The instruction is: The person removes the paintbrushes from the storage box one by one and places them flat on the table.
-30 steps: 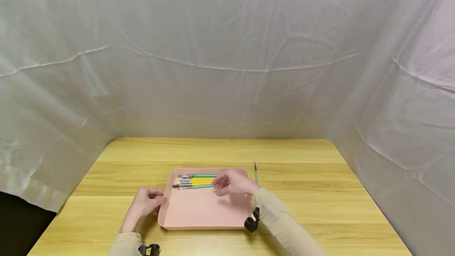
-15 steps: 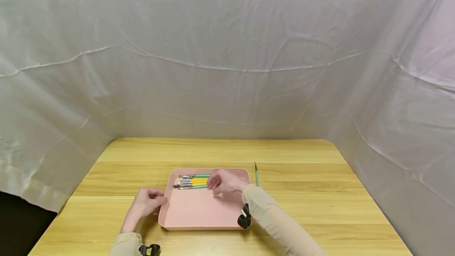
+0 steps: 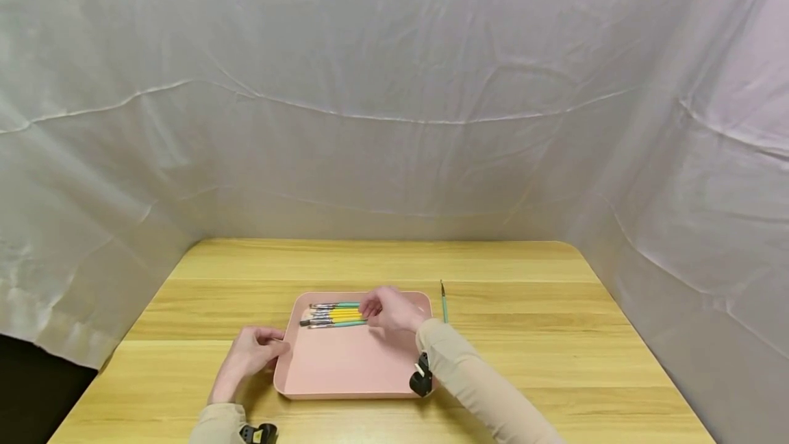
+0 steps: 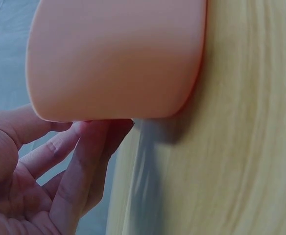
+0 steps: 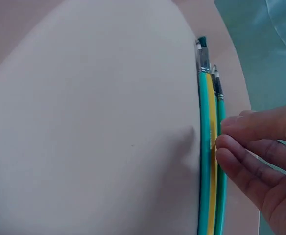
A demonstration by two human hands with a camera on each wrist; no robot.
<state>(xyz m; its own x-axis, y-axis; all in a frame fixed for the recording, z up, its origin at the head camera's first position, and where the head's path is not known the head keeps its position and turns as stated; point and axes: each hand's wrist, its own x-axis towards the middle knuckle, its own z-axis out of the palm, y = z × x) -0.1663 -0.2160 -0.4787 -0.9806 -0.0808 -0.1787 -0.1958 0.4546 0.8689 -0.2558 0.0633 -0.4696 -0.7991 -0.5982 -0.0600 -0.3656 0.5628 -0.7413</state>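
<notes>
A shallow pink tray (image 3: pixel 345 368) lies on the wooden table. Several paintbrushes (image 3: pixel 335 315) with teal and yellow handles lie side by side in its far part, bristles towards the left. My left hand (image 3: pixel 249 355) grips the tray's left rim between thumb and fingers; in the left wrist view the fingertips meet the pink wall. My right hand (image 3: pixel 391 310) is over the handle ends and hides them. In the right wrist view its thumb and fingertips are close together, touching the outer teal paintbrush (image 5: pixel 221 196); no brush is lifted.
One more teal paintbrush (image 3: pixel 444 302) lies on the table (image 3: pixel 524 334) just right of the tray, bristles pointing away. Grey cloth (image 3: pixel 394 170) hangs behind the table and along both sides.
My right hand has moved left along the paintbrushes, then slightly away from me. My left hand and the tray have stayed where they were.
</notes>
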